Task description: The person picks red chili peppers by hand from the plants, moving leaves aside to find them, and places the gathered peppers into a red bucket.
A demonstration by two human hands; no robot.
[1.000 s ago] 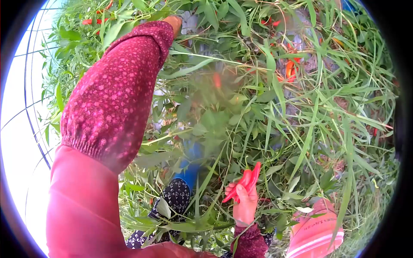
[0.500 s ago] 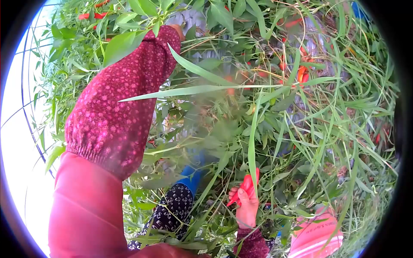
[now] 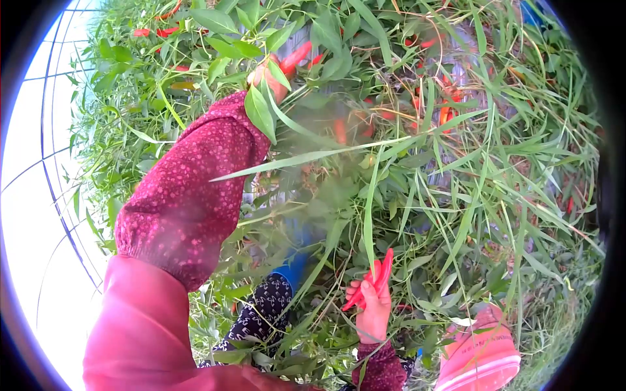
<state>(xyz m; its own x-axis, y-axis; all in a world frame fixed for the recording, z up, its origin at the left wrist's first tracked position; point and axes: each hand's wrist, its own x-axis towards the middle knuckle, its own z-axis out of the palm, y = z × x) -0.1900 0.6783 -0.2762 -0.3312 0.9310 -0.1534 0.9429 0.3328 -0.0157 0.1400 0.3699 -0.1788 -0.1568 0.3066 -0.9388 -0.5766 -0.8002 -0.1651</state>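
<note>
My left hand, at the end of a patterned dark red sleeve cover, reaches into the pepper plants at the upper left. Its fingers close on a red chili pepper that sticks out to the right; leaves hide part of the hand. Low in the view, my right hand is closed around several red chili peppers, their tips pointing up and to the left. More red chili peppers hang among the leaves to the right of my left hand.
A pink bucket stands at the lower right among the grass. Long grass blades cross the middle of the view. My leg in patterned trousers and a blue boot are below. Wire mesh runs along the left.
My left hand has come out from behind leaves, slightly right and down, with a red chili pepper now showing at its fingers. My right hand has stayed nearly in place, its peppers tilted differently.
</note>
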